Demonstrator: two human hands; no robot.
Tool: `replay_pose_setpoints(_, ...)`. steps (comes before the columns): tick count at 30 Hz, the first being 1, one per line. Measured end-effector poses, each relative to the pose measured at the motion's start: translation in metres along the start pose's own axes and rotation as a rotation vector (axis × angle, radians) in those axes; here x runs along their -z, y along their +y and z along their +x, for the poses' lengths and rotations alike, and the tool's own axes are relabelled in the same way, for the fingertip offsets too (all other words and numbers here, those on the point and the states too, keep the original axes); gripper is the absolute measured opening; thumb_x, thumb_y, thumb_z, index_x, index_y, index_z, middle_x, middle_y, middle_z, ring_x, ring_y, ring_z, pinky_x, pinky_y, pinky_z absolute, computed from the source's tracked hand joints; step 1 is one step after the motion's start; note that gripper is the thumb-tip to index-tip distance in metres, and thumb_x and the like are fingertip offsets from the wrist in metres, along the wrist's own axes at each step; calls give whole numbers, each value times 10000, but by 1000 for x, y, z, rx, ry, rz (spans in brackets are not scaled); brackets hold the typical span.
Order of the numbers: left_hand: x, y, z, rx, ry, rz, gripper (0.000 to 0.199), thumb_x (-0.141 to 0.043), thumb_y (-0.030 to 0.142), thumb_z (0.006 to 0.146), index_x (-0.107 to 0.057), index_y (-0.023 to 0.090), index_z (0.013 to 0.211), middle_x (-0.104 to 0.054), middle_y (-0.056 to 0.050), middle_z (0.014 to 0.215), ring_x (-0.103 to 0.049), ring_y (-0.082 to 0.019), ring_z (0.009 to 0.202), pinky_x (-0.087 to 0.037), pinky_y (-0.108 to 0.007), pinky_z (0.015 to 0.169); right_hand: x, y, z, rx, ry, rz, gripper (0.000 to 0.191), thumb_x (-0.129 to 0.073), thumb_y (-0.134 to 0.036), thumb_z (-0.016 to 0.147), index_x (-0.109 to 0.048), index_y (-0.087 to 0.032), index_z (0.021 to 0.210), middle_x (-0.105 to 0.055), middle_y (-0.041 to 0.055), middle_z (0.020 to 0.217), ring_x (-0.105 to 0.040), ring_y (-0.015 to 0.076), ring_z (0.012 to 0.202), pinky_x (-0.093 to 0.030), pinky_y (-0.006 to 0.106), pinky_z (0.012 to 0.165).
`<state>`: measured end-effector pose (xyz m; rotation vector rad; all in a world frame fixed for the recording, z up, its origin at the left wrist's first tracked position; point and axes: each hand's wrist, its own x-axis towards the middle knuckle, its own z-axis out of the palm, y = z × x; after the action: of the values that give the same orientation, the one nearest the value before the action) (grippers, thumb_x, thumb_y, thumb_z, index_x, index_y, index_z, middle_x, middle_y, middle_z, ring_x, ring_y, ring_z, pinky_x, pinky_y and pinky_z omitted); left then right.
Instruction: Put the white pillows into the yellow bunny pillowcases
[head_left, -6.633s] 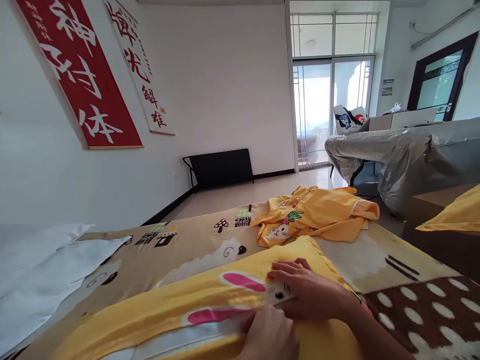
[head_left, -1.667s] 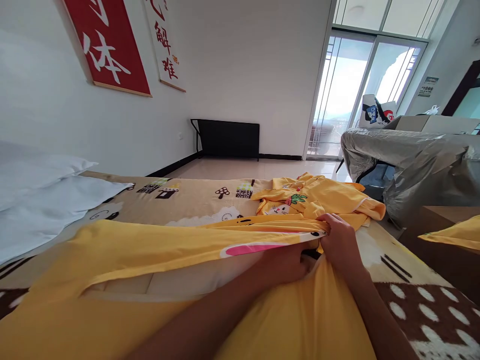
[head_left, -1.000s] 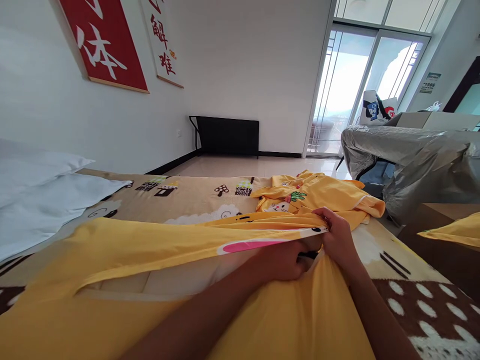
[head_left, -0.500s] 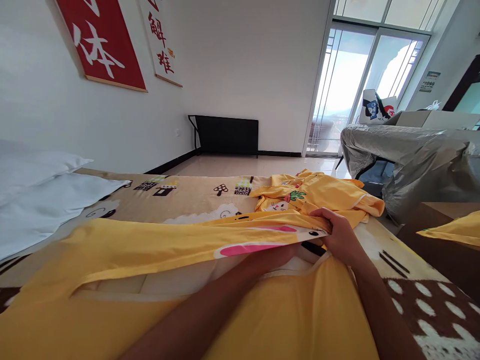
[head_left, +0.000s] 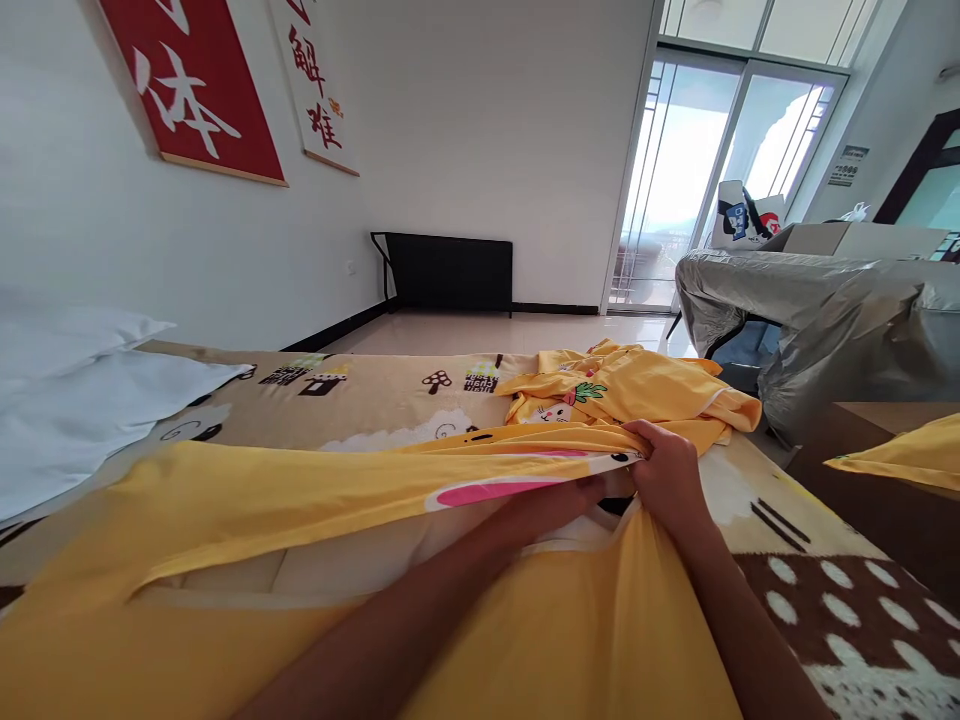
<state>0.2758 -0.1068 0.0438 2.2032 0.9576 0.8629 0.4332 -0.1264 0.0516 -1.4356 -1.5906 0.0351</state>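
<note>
A large yellow fabric cover (head_left: 300, 490) with a pink-eared rabbit print spreads across the bed, its long opening gaping to show a pale inside. My right hand (head_left: 667, 475) is closed on a bunched part of the cover's edge at the right end of the opening. Reaching into the gap, my left hand (head_left: 577, 495) lies under the upper layer near the right one; its fingers are mostly hidden. Just beyond the right hand is a crumpled heap of yellow cloth (head_left: 630, 385) with rabbit and carrot prints.
White pillows (head_left: 82, 390) lie at the left on a patterned blanket (head_left: 375, 385). At the right, a brown box (head_left: 870, 500) has yellow cloth (head_left: 900, 455) over it. Behind stands a table under silvery plastic (head_left: 810, 290). A black panel (head_left: 450, 272) leans by the far wall.
My right hand has drawn slightly left and the edge is more bunched in its grip. The view has shifted slightly. My left hand stays inside the opening.
</note>
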Motion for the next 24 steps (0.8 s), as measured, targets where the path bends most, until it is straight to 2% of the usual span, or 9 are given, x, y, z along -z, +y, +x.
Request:
replay_pose_setpoints(3,0,1,-8,-41,-75,97,379,-459,337,854,-535,284,1221,-627,3,1204,-481,-229,1227,-344,-401,1088,0,2,1,37,-38,38,408,-411,-104,518,-685,-190,808,-694,40,806,-623,187,754,-452,258,690)
replay_pose_setpoints(7,3,12,-21,-171,-170,211,359,-433,274,854,-530,278,1199,-567,8,1293,-521,-208,1179,-410,-346,1018,2,0,1,81,-37,89,423,-415,-87,504,-701,-188,798,-626,20,743,-584,164,708,-444,241,655)
replay_pose_setpoints(12,4,23,-29,-237,-136,360,414,-420,256,847,-481,227,1255,-552,-56,1305,-505,-228,1192,-409,-363,1011,4,-5,-2,96,19,178,395,-422,-85,515,-679,-188,797,-630,15,782,-584,163,748,-446,234,673)
replay_pose_setpoints(16,-1,20,-26,-216,-75,370,450,-425,299,851,-454,236,1296,-547,-47,1314,-483,-232,1219,-368,-386,1053,4,-3,-3,34,12,194,393,-440,-106,522,-669,-193,830,-690,15,841,-620,184,783,-460,255,717)
replay_pose_setpoints(20,-7,12,-20,-122,-13,324,439,-399,360,874,-467,253,1295,-576,-31,1282,-484,-229,1221,-377,-383,1047,3,1,-2,-54,-11,178,405,-460,-117,518,-667,-194,858,-717,0,813,-641,191,755,-470,254,695)
replay_pose_setpoints(24,-8,8,-19,-54,-26,298,438,-391,406,877,-480,264,1281,-595,-25,1257,-481,-232,1225,-387,-380,1037,2,1,-2,-53,-8,161,396,-466,-133,523,-668,-192,859,-721,-1,798,-642,186,717,-473,247,660)
